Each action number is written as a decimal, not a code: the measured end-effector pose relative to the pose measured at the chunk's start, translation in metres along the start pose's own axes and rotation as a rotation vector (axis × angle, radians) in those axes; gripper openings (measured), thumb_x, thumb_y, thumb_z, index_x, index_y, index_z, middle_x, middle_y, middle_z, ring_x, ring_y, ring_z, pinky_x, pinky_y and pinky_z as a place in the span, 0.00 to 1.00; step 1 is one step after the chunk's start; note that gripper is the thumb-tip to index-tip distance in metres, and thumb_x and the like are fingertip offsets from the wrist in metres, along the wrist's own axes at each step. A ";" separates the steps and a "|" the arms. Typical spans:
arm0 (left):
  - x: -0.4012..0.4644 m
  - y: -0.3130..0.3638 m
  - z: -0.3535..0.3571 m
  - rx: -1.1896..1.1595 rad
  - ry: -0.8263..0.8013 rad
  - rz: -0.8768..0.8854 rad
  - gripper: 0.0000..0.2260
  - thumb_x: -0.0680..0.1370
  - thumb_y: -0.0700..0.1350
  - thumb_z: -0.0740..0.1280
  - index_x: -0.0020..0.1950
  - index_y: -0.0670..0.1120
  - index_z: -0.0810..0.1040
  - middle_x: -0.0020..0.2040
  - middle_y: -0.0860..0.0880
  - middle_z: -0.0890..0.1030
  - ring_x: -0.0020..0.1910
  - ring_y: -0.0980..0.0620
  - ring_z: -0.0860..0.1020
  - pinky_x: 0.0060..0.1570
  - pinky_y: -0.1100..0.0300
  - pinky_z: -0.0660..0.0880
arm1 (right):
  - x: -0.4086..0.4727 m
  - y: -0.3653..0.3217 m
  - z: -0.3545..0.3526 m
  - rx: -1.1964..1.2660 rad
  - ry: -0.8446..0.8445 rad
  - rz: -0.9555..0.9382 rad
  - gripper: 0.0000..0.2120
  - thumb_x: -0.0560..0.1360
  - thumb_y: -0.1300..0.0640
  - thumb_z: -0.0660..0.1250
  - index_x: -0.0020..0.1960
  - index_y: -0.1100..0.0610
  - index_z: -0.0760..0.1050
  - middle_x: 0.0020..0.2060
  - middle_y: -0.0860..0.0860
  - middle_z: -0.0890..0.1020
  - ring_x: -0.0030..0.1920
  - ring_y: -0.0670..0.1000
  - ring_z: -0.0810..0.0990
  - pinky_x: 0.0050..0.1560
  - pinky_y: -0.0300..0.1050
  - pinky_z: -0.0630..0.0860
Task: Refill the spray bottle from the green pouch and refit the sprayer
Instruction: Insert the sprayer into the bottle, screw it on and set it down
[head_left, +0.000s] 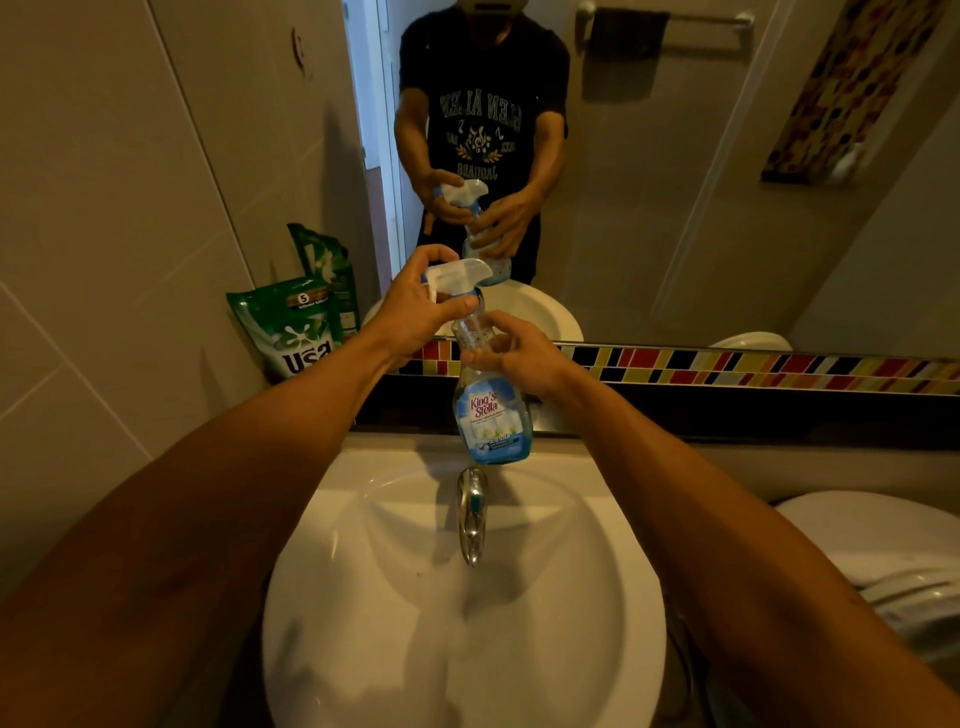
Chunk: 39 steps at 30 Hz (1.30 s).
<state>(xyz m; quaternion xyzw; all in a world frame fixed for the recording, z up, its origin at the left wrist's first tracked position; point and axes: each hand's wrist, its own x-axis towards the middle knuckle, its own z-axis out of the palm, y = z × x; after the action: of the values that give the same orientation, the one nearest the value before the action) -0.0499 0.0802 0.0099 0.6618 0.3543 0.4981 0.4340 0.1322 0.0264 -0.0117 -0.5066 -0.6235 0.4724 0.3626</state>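
Fingers (441, 257) of the left hand (415, 317) curl over the sprayer (460, 273), thumb lying along its blue collar, so that the head is clasped from the left and above; whether the collar is being loosened or tightened cannot be told. Further left, the green pouch (291, 327) stands upright against the tiled wall (104, 208), well apart from both hands and untouched. Centre: the spray bottle (491, 415) hangs almost upright above the tap (471, 514) and the sink (363, 597), its long axis running from the blue-tinted base up to the clear neck, tilted slightly leftward at the top. Sprayer and neck share this axis, the head seated on or just over the mouth; thread engagement is hidden behind the thumb. To the right, the right hand (519, 353) wraps the clear shoulder of the bottle just under the collar, fingers closed round it, steadying the body. Judged from the low blue liquid, filling is probably not yet done, so the coming move is likely a twist about the vertical axis. The left hand is nearer the pouch. Mirror (727, 156) repeats both grips
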 end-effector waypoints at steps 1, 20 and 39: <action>0.000 0.000 0.000 0.000 -0.008 -0.006 0.24 0.70 0.43 0.78 0.61 0.55 0.73 0.59 0.46 0.77 0.53 0.46 0.81 0.43 0.60 0.81 | -0.001 0.000 -0.001 0.017 -0.012 0.006 0.22 0.78 0.62 0.74 0.70 0.54 0.74 0.51 0.52 0.86 0.47 0.48 0.88 0.42 0.38 0.83; -0.002 -0.011 0.039 -0.013 -0.108 -0.039 0.28 0.71 0.42 0.77 0.67 0.54 0.70 0.61 0.47 0.78 0.56 0.49 0.82 0.47 0.57 0.82 | -0.006 0.022 -0.028 -0.071 0.022 0.017 0.23 0.78 0.61 0.74 0.71 0.52 0.75 0.53 0.48 0.83 0.52 0.47 0.83 0.39 0.33 0.81; -0.022 -0.099 0.128 -0.109 0.018 -0.496 0.14 0.83 0.40 0.59 0.66 0.50 0.74 0.60 0.57 0.78 0.69 0.48 0.71 0.51 0.73 0.71 | 0.020 0.081 -0.094 -0.085 0.161 0.027 0.27 0.80 0.63 0.70 0.76 0.51 0.68 0.66 0.51 0.79 0.64 0.51 0.78 0.62 0.51 0.76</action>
<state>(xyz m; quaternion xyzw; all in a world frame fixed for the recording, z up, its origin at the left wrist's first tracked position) 0.0651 0.0686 -0.1055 0.5258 0.4824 0.4005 0.5748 0.2388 0.0697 -0.0620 -0.5660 -0.6050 0.4082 0.3834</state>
